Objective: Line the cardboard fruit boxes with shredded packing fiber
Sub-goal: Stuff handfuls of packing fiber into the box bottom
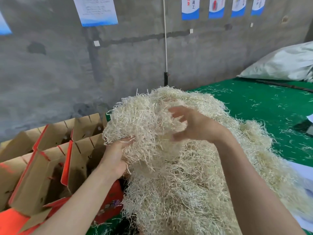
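Note:
A big pale heap of shredded packing fiber covers the left end of the green table. My left hand grips a lifted clump of the fiber from below at the heap's left edge. My right hand hovers over the top of that clump with its fingers spread and curved, blurred by motion, holding nothing that I can see. Several open cardboard fruit boxes with orange outer faces stand to the left, flaps up; their insides are dark and show no fiber.
The green table runs to the right, sprinkled with loose strands. A large silvery sack lies at its far end. White sheets lie at the right edge. A grey concrete wall with posters and a white cord stands behind.

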Available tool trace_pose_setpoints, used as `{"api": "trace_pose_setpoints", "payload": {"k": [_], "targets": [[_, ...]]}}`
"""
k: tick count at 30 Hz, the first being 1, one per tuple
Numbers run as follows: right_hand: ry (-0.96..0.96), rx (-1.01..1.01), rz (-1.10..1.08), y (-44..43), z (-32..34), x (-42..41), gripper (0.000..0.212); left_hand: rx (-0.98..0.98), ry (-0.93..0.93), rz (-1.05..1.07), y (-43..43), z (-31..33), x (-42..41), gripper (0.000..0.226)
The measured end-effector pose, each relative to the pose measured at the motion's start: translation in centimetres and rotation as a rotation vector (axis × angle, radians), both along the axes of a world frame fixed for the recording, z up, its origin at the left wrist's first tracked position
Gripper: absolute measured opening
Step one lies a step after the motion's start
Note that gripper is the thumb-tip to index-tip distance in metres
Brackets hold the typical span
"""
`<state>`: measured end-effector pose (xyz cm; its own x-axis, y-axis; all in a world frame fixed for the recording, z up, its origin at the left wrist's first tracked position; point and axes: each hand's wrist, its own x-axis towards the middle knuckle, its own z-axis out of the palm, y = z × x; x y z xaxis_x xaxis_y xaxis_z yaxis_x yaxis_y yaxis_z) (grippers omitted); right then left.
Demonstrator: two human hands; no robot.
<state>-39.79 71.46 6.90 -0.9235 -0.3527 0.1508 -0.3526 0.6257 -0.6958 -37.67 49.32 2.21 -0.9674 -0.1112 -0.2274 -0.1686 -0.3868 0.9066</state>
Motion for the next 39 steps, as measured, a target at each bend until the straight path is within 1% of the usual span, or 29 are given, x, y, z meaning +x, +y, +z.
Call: {"api": "trace_pose_setpoints", "payload": {"k": [2, 3, 4, 5, 6, 7, 9, 10, 11, 12, 13, 14, 16, 17, 18, 20, 21, 23, 24, 25, 26, 27, 28, 29, 30, 32, 35, 37, 39], "targets": [[-0.068, 0.297, 0.031, 0.4, -1.8, -0.5, 0.104, 0.083, 0.002, -0.015, -0.1, 0.0, 0.3, 0.019], [-0.106, 0.365, 0.062, 0.1, -2.7, -0.6, 0.104, 0.116, -0.005, -0.008, 0.0, 0.1, 0.4, 0.019], [-0.117, 0.375, 0.089, -0.3, -3.6, -0.6, 0.093, 0.124, -0.005, -0.004, 0.0, 0.2, 0.5, 0.019], [-0.076, 0.341, 0.102, -0.7, -4.2, -0.5, 0.070, 0.135, 0.001, 0.000, 0.0, 0.3, 0.5, 0.018], [-0.005, 0.255, 0.088, -0.9, -4.4, -0.5, 0.040, 0.125, 0.006, -0.006, -0.2, 0.2, 0.4, 0.018], [0.059, 0.126, 0.038, -1.0, -4.2, -0.5, 0.016, 0.092, 0.011, -0.025, -0.3, 0.1, 0.5, 0.018], [0.094, -0.204, -0.098, -0.8, -3.1, -0.9, 0.002, -0.054, 0.033, -0.076, -0.5, -0.3, 0.6, 0.022], [0.084, -0.357, -0.134, -0.9, -2.3, -1.1, 0.008, -0.125, 0.040, -0.091, -0.7, -0.7, 0.5, 0.024], [0.067, -0.446, -0.157, -1.1, -1.5, -1.2, 0.017, -0.166, 0.035, -0.117, -0.6, -1.0, 0.5, 0.024], [0.057, -0.440, -0.160, -1.7, -0.9, -1.1, 0.024, -0.178, 0.025, -0.151, -0.7, -1.3, 0.5, 0.021], [0.046, -0.347, -0.149, -2.5, -0.5, -1.0, 0.027, -0.195, 0.040, -0.210, -0.5, -1.5, 0.7, 0.011], [0.037, -0.235, -0.124, -3.5, -0.5, -0.7, 0.028, -0.222, 0.055, -0.259, -0.4, -1.3, 0.8, 0.014], [0.000, -0.145, -0.009, -5.2, -0.8, 0.4, 0.027, -0.302, 0.053, -0.331, 0.0, -1.1, 0.8, 0.070], [-0.014, -0.124, 0.078, -6.0, -1.1, 1.0, 0.028, -0.300, 0.051, -0.304, 0.3, -1.1, 0.6, 0.084], [-0.017, -0.078, 0.174, -6.6, -1.3, 1.4, 0.028, -0.253, 0.042, -0.260, 0.7, -0.9, 0.5, 0.080], [-0.076, -0.017, 0.328, -6.5, -1.2, 1.9, 0.018, -0.098, 0.000, -0.093, 1.0, -0.4, -0.1, 0.029], [-0.114, -0.050, 0.370, -6.0, -1.0, 1.7, 0.016, -0.028, -0.019, -0.041, 1.1, -0.1, -0.3, 0.019], [-0.151, -0.295, 0.250, -4.2, -0.6, 0.4, 0.039, 0.111, 0.005, -0.013, 0.4, -0.4, -0.9, 0.024], [-0.135, -0.423, 0.145, -3.1, -0.7, -0.4, 0.044, 0.161, 0.024, -0.005, 0.0, -0.5, -1.0, 0.023], [-0.104, -0.478, 0.090, -2.4, -1.1, -1.1, 0.051, 0.190, 0.035, -0.006, -0.3, -0.5, -0.8, 0.023], [-0.114, -0.433, 0.127, -2.2, -1.5, -1.3, 0.066, 0.224, 0.049, -0.018, -0.6, -0.4, -0.8, 0.024], [-0.152, -0.314, 0.208, -2.7, -2.4, -1.4, 0.085, 0.252, 0.059, -0.036, -0.7, -0.3, -0.8, 0.026], [-0.184, -0.133, 0.271, -3.7, -3.6, -1.4, 0.098, 0.277, 0.065, -0.046, -0.6, -0.1, -0.8, 0.027], [-0.170, 0.049, 0.281, -4.7, -5.2, -1.5, 0.102, 0.296, 0.055, -0.051, -0.6, 0.1, -0.8, 0.025], [-0.114, 0.198, 0.239, -5.3, -6.7, -1.8, 0.097, 0.312, 0.048, -0.051, -0.6, 0.3, -0.9, 0.023], [0.030, 0.422, 0.092, -4.5, -9.1, -3.1, 0.072, 0.333, 0.043, -0.010, -0.7, 0.9, -1.1, 0.019], [0.016, 0.621, -0.114, -0.2, -10.7, -4.4, 0.037, 0.379, 0.051, 0.042, -1.7, 1.1, -1.6, 0.018], [-0.047, 0.671, -0.152, 1.7, -10.8, -4.3, 0.035, 0.391, 0.059, 0.052, -2.3, 0.9, -1.8, 0.026], [-0.162, 0.615, -0.092, 2.1, -9.0, -3.5, 0.056, 0.360, 0.047, 0.059, -2.6, 0.8, -1.9, 0.022]]}}
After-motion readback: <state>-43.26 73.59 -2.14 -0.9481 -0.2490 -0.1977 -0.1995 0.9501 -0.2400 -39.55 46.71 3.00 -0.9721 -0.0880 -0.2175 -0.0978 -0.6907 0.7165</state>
